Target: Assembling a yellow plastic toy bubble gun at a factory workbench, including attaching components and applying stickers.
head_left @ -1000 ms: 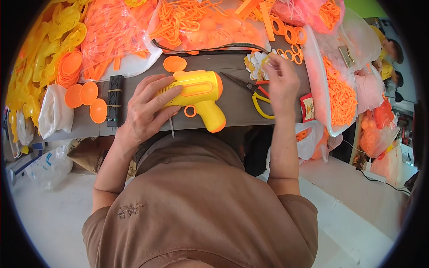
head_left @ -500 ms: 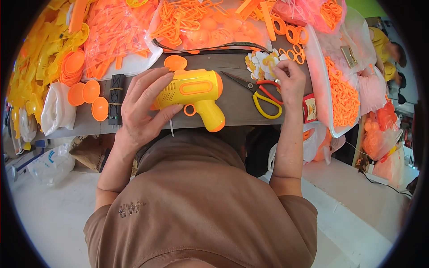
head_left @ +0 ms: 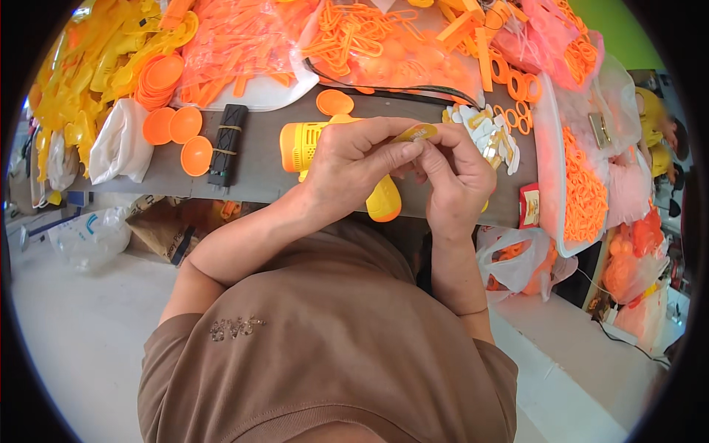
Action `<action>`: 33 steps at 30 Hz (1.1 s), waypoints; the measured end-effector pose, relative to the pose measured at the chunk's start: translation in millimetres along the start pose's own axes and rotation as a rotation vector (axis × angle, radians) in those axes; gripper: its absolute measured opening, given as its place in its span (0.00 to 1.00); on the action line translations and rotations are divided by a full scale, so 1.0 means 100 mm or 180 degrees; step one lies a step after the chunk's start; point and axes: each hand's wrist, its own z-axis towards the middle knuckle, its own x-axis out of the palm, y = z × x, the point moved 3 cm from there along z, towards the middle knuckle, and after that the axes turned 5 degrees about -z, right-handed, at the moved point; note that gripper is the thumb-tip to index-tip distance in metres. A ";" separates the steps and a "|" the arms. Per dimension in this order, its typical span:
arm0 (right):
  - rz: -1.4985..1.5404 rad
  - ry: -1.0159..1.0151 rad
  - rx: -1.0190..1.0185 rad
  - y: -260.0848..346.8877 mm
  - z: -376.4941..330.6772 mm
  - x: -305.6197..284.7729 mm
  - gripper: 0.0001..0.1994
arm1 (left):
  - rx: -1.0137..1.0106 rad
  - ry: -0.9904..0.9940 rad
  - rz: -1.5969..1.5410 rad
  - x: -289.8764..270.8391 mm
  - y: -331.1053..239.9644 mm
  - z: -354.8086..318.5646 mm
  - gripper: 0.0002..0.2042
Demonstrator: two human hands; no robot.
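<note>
A small gold oval sticker (head_left: 416, 134) is pinched between the fingertips of my left hand (head_left: 353, 156) and my right hand (head_left: 459, 177), which meet over the table. Beneath them lies a yellow and orange toy gun (head_left: 384, 199); its grip and rear end show, while my left hand hides most of the body. To the right of my right hand is a loose pile of white and gold stickers (head_left: 491, 140). My right hand covers nearly all of the scissors.
Orange discs (head_left: 186, 125) and a black banded bar (head_left: 227, 144) lie at left. Bags of orange parts (head_left: 244, 44) line the back, yellow parts (head_left: 96, 66) the far left. A white tub (head_left: 548, 148) of small orange rings and a red box (head_left: 529, 205) stand at right.
My right hand has come left from the sticker pile with a sticker. My left hand has left the gun's rear and moved right to meet it. The view has shifted.
</note>
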 end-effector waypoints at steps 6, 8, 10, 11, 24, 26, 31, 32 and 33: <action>-0.0344 0.0137 -0.0236 0.12 0.04 0.00 0.05 | -0.0525 -0.0332 0.0223 -0.14 -0.16 -0.02 0.09; -0.0187 0.0227 -0.0446 0.14 0.08 -0.02 0.07 | -0.0496 -0.0333 0.0245 -0.18 -0.14 -0.03 0.09; -0.0410 0.0207 -0.0472 0.14 0.11 0.00 0.07 | -0.0471 -0.0320 0.0257 -0.20 -0.12 -0.05 0.09; -0.0643 0.0330 -0.0558 0.15 0.12 0.03 0.07 | -0.0413 -0.0321 0.0310 -0.21 -0.13 -0.05 0.08; -0.0539 0.0457 -0.0413 0.03 0.02 0.05 0.02 | -0.0159 -0.0330 -0.0175 -0.23 -0.10 -0.06 0.07; -0.0463 0.0447 -0.0348 0.04 0.02 0.04 0.03 | -0.0194 -0.0328 -0.0158 -0.23 -0.10 -0.05 0.07; -0.0209 0.0308 -0.0439 0.07 0.02 0.06 0.08 | -0.0210 -0.0327 0.0044 -0.26 -0.17 -0.03 0.08; -0.0459 0.0255 -0.0878 0.14 0.03 0.06 0.10 | -0.0305 -0.0319 -0.0007 -0.27 -0.16 -0.02 0.08; -0.0709 0.0198 -0.1317 0.20 0.04 0.06 0.13 | -0.0401 -0.0310 -0.0058 -0.28 -0.16 -0.01 0.09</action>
